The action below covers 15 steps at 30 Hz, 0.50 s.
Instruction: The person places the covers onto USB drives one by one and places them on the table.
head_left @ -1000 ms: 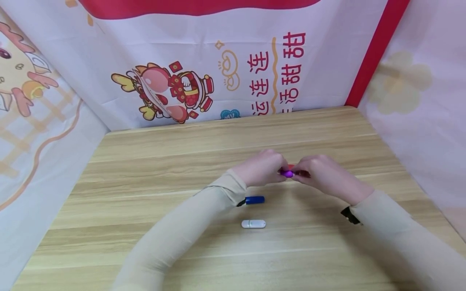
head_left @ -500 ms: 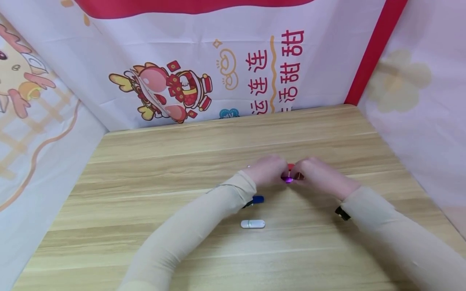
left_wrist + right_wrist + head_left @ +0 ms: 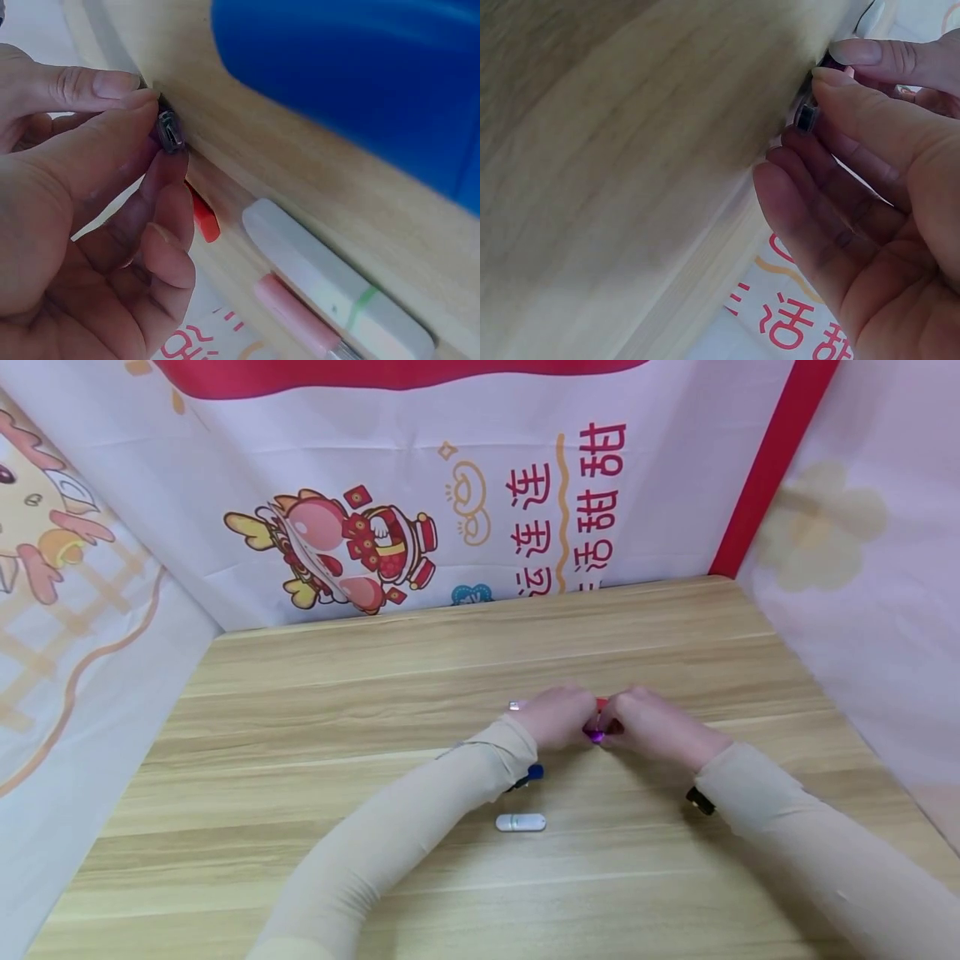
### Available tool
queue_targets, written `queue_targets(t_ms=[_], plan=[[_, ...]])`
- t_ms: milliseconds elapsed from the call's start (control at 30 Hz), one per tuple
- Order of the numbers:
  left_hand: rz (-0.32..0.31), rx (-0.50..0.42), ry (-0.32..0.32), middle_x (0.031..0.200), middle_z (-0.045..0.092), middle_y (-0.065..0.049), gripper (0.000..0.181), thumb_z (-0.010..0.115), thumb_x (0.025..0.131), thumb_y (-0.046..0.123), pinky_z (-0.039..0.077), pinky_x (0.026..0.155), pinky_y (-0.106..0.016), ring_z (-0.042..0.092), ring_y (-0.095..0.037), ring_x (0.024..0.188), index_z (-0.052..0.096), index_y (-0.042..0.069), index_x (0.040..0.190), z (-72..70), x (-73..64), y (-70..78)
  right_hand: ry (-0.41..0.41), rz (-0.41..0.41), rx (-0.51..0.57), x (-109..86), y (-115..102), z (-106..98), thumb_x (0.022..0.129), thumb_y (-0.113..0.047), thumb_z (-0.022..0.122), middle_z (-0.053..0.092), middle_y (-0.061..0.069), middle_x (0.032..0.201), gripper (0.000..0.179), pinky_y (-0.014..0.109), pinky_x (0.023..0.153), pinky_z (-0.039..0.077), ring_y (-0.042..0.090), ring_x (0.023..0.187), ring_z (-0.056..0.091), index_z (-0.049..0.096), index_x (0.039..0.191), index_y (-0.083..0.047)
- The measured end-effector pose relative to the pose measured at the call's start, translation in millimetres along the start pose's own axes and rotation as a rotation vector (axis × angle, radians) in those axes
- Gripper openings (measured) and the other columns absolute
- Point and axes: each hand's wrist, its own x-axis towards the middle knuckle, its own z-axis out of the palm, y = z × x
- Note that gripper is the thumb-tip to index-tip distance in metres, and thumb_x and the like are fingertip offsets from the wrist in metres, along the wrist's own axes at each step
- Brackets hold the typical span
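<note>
Above the right half of the wooden table (image 3: 420, 685), both hands meet at a small purple USB stick (image 3: 597, 737). My left hand (image 3: 557, 718) pinches one side of it between thumb and fingertips. From the other side my right hand (image 3: 658, 725) pinches it the same way. Fingers cover most of the stick; a dark end with a metallic gleam (image 3: 171, 132) shows in the left wrist view. Behind the fingertips lies a red stick (image 3: 602, 703), partly hidden. A blue stick (image 3: 536, 772) is half covered by the left forearm.
A white USB stick (image 3: 521, 822) with a green band lies nearest the person. In the left wrist view a white stick (image 3: 337, 281) and a pink stick (image 3: 296, 311) with a metal plug lie side by side. Printed cloth (image 3: 660, 477) hangs behind the table.
Both hands have moved slightly nearer the person, with the purple USB stick between them. The left forearm covers more of the blue stick, and a metal plug shows beside the left hand.
</note>
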Motion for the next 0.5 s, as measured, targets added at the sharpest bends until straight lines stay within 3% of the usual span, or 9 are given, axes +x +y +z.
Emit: queue_targets(t_ms=[267, 500], plan=[[-0.018, -0.013, -0.015, 0.065, 0.058, 0.006, 0.015, 0.077, 0.088, 0.022, 0.040, 0.056, -0.021, 0.049, -0.009, 0.060, 0.071, 0.012, 0.078, 0.7, -1.3, -0.1, -0.028, 0.034, 0.018, -1.1, 2, 0, 0.082, -0.006, 0.081, 0.072, 0.000, 0.082, 0.007, 0.030, 0.068, 0.056, 0.012, 0.074, 0.066, 0.078, 0.088, -0.007], [-0.058, -0.066, -0.019, 0.064, 0.057, 0.006, 0.010, 0.077, 0.086, 0.019, 0.038, 0.052, -0.022, 0.047, -0.009, 0.056, 0.071, 0.014, 0.079, -4.6, -7.6, -8.0, -0.046, 0.097, 0.043, -2.5, 0, -11, 0.083, -0.008, 0.080, 0.069, -0.001, 0.081, 0.009, 0.029, 0.063, 0.052, 0.010, 0.067, 0.057, 0.077, 0.091, -0.005]])
